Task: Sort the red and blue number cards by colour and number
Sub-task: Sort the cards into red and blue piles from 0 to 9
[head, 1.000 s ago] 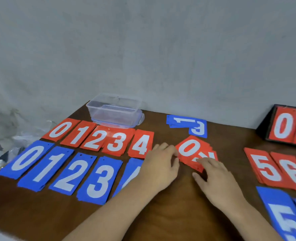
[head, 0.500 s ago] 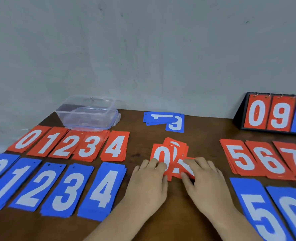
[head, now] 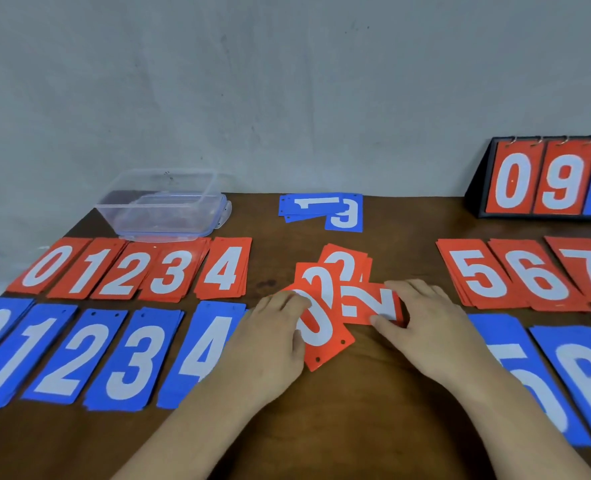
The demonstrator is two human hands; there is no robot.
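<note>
Fingers (head: 287,303) of the left hand (head: 270,344) pressed together, curled over the red 0 card (head: 318,334), right hand (head: 436,330) pinching the sideways red 2 card (head: 370,303), both on my feed atop the loose red pile (head: 344,265), between red 4 stack (head: 223,268) and red 5 stack (head: 477,271).

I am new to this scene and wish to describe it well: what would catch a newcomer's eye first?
First, the loose red cards fanned in the middle of the table, where the left grip and right grip touch them. Next, the neat rows at left: red 0 to 4 behind, blue 0 to 4 in front. A black flip scoreboard stands at far right.
</note>
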